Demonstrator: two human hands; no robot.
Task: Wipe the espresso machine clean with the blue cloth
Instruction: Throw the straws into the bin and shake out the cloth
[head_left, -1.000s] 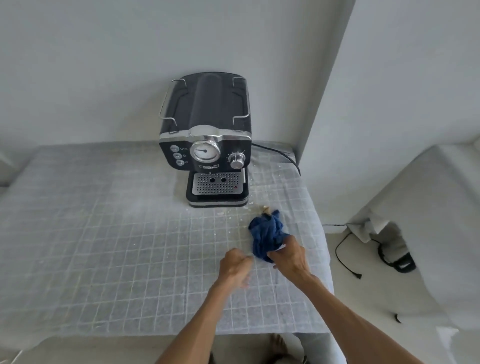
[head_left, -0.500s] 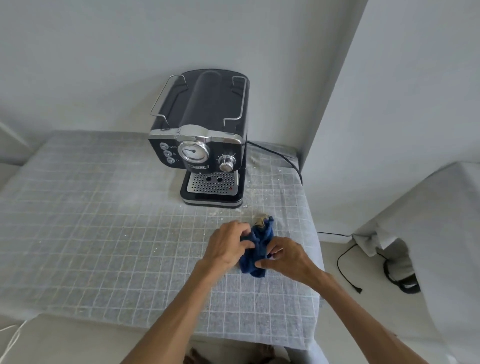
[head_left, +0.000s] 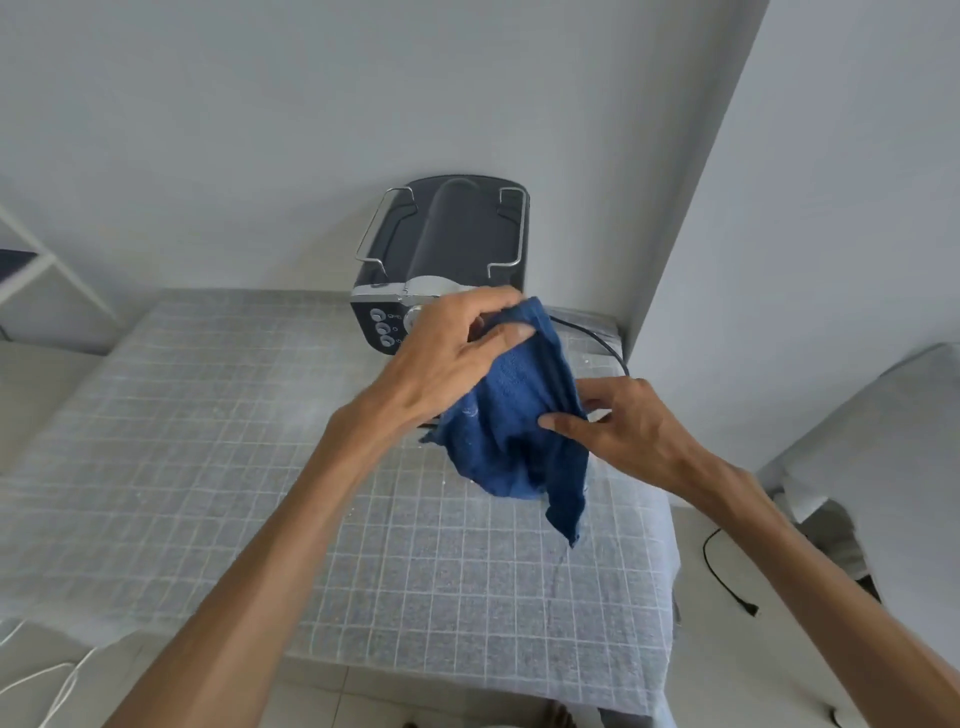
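Note:
The black espresso machine (head_left: 452, 244) with chrome rails stands at the back of the table, against the wall. Its front panel is partly hidden behind my hands and the blue cloth (head_left: 514, 415). The cloth hangs in the air in front of the machine, above the table. My left hand (head_left: 447, 358) grips its upper edge, thumb and fingers curled round the fabric. My right hand (head_left: 634, 426) pinches the cloth's right side lower down. The cloth's bottom corner dangles free.
The table (head_left: 208, 467) wears a grey cloth with a white grid, dusted with crumbs near the machine. A black power cable (head_left: 597, 343) runs from the machine to the right wall corner. A covered object (head_left: 883, 467) and floor cables (head_left: 727, 582) lie to the right.
Both hands have lifted the blue cloth off the table and raised it up in front of the machine, spreading it out. The view has moved closer.

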